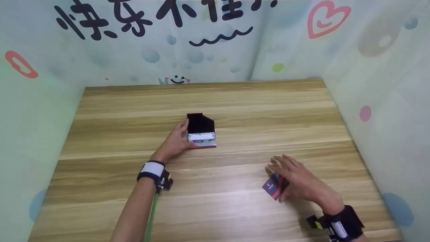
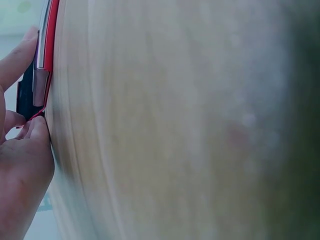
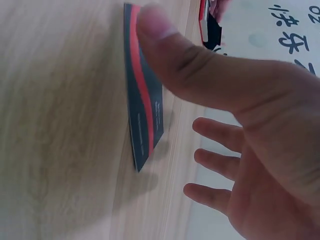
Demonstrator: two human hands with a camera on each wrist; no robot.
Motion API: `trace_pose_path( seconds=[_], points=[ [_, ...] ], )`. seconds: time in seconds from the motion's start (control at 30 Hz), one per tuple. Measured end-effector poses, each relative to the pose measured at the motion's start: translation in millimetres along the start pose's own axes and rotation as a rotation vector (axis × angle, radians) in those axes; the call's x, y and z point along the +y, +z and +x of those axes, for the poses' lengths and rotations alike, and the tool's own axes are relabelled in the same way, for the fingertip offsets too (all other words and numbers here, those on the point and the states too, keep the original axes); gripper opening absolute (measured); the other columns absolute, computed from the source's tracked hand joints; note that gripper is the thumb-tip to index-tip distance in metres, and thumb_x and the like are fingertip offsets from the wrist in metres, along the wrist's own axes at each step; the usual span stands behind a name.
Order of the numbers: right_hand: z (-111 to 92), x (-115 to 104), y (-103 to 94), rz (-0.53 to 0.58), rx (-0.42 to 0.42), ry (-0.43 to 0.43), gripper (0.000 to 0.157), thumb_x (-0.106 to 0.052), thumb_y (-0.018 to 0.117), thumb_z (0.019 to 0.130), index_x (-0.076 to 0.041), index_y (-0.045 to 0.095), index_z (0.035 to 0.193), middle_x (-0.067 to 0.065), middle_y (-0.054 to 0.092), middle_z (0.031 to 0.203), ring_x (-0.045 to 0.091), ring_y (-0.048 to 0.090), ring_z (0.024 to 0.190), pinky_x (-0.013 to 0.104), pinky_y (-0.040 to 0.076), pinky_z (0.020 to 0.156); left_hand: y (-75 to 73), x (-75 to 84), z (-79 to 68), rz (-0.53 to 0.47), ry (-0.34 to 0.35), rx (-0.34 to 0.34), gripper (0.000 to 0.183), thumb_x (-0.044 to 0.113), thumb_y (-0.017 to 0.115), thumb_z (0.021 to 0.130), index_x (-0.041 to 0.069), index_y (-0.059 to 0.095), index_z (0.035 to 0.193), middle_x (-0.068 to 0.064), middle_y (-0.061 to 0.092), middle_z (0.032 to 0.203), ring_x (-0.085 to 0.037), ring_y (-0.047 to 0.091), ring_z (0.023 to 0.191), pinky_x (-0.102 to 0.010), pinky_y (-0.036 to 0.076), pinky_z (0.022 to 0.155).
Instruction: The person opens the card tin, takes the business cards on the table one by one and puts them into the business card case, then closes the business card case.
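At the middle of the table lies a small card case (image 1: 201,144), its black flap (image 1: 200,123) raised and a silvery inside showing. My left hand (image 1: 174,143) grips it at its left side, with the thumb on the near part and fingers by the flap. In the left wrist view the case's red cover (image 2: 49,37) stands beside the thumb. My right hand (image 1: 302,181) pinches a dark business card (image 1: 272,186) with a red stripe. The right wrist view shows the thumb on the card (image 3: 145,100) and three fingers apart from it; the index finger is hidden there.
The wood-grain table (image 1: 215,201) is bordered by printed cloth walls (image 1: 215,60) at the back and both sides. Both wrists wear camera straps (image 1: 153,169), and a green cable (image 1: 152,215) runs along the left forearm.
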State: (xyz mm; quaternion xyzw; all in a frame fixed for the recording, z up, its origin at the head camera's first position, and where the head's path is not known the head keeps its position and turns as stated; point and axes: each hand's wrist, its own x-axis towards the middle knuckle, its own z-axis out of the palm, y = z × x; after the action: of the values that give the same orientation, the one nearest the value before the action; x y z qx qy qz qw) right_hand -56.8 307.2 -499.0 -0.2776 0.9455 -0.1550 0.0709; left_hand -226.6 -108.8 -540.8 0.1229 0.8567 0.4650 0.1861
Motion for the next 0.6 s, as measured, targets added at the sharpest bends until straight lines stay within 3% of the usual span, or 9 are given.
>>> trace_pose_path(
  seconds=[0.37, 0.6],
  points=[
    [-7, 16, 2.2, -0.002, 0.001, 0.032, 0.089, -0.017, 0.092, 0.063, -0.01, 0.054, 0.143, 0.023, 0.049, 0.147, 0.046, 0.047, 0.134, 0.068, 0.043, 0.104, 0.0, -1.1, -0.3, -0.01, 0.014, 0.002, 0.112, 0.032, 0.083, 0.081, 0.016, 0.006, 0.162, -0.014, 0.013, 0.168, -0.033, 0.012, 0.156, -0.046, 0.015, 0.129],
    [-6, 22, 4.3, -0.042, 0.045, -0.011, 0.084, -0.022, 0.093, 0.059, -0.007, 0.061, 0.136, 0.018, 0.059, 0.129, 0.037, 0.058, 0.117, 0.058, 0.052, 0.095, 0.1, 0.3, 0.5, -0.011, -0.007, 0.005, 0.112, 0.03, 0.082, 0.082, 0.016, 0.006, 0.162, -0.014, 0.013, 0.168, -0.033, 0.013, 0.156, -0.045, 0.014, 0.129]
  ],
)
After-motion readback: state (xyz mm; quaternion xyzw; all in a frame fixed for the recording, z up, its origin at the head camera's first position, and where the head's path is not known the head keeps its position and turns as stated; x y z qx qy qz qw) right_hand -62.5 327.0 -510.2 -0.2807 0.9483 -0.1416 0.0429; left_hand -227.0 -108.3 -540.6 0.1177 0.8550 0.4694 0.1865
